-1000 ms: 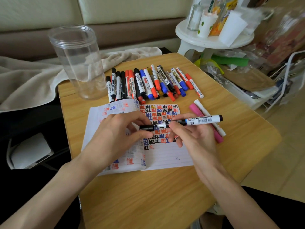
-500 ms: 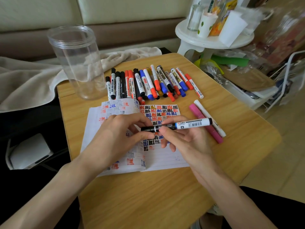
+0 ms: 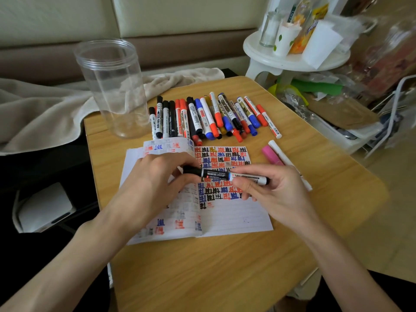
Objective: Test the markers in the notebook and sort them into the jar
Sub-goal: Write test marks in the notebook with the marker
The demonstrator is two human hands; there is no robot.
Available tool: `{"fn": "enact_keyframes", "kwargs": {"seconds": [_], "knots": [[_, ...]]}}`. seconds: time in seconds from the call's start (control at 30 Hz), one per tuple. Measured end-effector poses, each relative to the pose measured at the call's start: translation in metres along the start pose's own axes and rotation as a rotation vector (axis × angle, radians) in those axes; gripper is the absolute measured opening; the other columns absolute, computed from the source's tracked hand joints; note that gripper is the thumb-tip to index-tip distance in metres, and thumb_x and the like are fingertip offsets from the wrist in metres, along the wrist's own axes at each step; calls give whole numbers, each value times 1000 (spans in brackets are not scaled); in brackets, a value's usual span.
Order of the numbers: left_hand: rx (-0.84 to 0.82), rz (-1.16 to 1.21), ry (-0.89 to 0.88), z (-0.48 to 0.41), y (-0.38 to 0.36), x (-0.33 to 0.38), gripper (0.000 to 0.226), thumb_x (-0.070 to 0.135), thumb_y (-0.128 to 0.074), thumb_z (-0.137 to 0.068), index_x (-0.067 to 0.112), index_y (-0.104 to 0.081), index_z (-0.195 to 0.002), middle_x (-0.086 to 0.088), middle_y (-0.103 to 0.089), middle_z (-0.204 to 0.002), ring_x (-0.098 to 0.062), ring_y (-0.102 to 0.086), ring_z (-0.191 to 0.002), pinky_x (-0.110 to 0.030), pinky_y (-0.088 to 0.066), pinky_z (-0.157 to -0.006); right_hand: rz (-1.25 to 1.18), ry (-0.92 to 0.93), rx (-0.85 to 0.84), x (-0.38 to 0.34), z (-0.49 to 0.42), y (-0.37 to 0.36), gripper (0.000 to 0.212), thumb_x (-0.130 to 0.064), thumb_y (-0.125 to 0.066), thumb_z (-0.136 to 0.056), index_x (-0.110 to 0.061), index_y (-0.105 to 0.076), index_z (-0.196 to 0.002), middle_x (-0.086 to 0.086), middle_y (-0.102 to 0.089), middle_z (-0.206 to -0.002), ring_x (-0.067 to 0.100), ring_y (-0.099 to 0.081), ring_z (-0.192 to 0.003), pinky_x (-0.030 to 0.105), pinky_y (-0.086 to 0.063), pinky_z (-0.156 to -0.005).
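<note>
A black-capped white marker [image 3: 227,175] lies level above the open notebook [image 3: 236,218], held between both hands. My left hand [image 3: 153,183] pinches its black cap end. My right hand [image 3: 270,190] grips its white barrel. The cap sits closed on the marker. The notebook's right page is covered in black, red, blue and yellow test marks. A row of several black, red and blue markers [image 3: 209,118] lies behind the notebook. The clear plastic jar [image 3: 112,86] stands upright at the table's back left with nothing in it.
A pink marker [image 3: 271,155] and a white marker [image 3: 279,152] lie right of the notebook on the wooden table [image 3: 225,266]. A beige cloth [image 3: 45,113] drapes off the left. A white stool [image 3: 292,61] with cups and bottles stands back right.
The cap in my left hand and the marker in my right hand came together. The cap now sits on the marker, which has shifted left over the page.
</note>
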State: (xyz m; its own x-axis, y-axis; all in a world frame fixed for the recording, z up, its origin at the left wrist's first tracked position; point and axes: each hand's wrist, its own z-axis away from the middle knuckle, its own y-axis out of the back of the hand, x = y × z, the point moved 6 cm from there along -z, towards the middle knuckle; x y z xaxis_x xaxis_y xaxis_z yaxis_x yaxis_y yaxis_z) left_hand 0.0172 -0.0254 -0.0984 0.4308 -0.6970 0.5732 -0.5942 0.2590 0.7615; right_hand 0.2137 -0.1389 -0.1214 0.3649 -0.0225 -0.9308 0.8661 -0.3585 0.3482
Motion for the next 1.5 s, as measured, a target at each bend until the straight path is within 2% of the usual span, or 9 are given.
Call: {"fn": "enact_keyframes", "kwargs": {"seconds": [0.2, 0.37, 0.57, 0.67, 0.8, 0.93, 1.1, 1.2, 1.5], "knots": [[71, 37, -37, 0, 4, 5, 18, 19, -82, -84, 23, -78, -101, 29, -63, -78, 20, -54, -67, 0, -38, -68, 48, 75, 0, 1, -2, -4, 27, -37, -75, -85, -33, -78, -111, -18, -76, -116, 2, -71, -112, 35, -62, -92], [108, 64, -7, 1, 1, 1, 21, 16, -81, -84, 26, -79, -103, 32, -65, -85, 22, -56, -78, 1, -37, -72, 52, 129, 59, 1, -1, -6, 25, -38, -76, -86, -36, -78, -111, -16, -77, -115, 3, -72, -111, 42, -62, -92], [113, 89, -48, 2, -3, 1, 21, 17, -79, -85, 24, -78, -105, 22, -73, -94, 20, -57, -83, 1, -37, -76, 56, 126, 59, 4, 1, -7, 27, -38, -76, -86, -30, -79, -112, -16, -77, -114, 0, -71, -109, 32, -62, -89], [101, 88, -64, -4, -4, 4, 22, 17, -80, -85, 24, -77, -105, 28, -67, -93, 20, -56, -83, 0, -37, -76, 144, 124, -36, -3, 0, -6, 21, -39, -77, -88, -29, -78, -107, -17, -79, -96, 1, -75, -89, 22, -58, -78], [70, 61, -150, -11, -16, 18, 30, 18, -81, -84, 21, -73, -113, 34, -56, -97, 23, -51, -82, 1, -37, -76, 238, 132, -106, -11, -2, -7, 16, -36, -77, -91, -24, -72, -100, -17, -77, -83, 5, -75, -84, 28, -58, -77], [15, 48, -75, -15, -27, 13, 73, 43, -73, -84, 34, -43, -150, 17, -48, -143, -1, -58, -108, -27, -52, -94, 255, 88, 120, 4, -12, 29, 12, -28, -80, -91, -23, -74, -100, -14, -77, -89, 2, -73, -86, 23, -60, -75], [7, -19, -95, -20, -36, 20, 55, 38, -66, -93, 28, -51, -145, 12, -53, -139, -10, -59, -116, -33, -52, -97, 474, -48, 531, 33, -15, 88, 12, -35, -79, -90, -28, -73, -97, -16, -69, -79, -1, -64, -68, 33, -57, -66], [18, -41, -116, -23, -41, 22, 46, 32, -65, -97, 26, -56, -141, 10, -55, -136, -10, -55, -121, -25, -43, -98, 565, -73, 581, 42, -15, 105, 26, -31, -77, -94, -23, -72, -118, -4, -70, -84, 11, -66, -72, 31, -53, -64], [19, -36, -144, -27, -50, 28, 38, 30, -62, -100, 26, -59, -137, 11, -57, -132, -11, -58, -114, -27, -48, -94, 532, -166, 549, 66, -25, 103, 11, -31, -71, -97, -24, -77, -104, -2, -73, -89, 14, -68, -78, 26, -53, -66]]}}
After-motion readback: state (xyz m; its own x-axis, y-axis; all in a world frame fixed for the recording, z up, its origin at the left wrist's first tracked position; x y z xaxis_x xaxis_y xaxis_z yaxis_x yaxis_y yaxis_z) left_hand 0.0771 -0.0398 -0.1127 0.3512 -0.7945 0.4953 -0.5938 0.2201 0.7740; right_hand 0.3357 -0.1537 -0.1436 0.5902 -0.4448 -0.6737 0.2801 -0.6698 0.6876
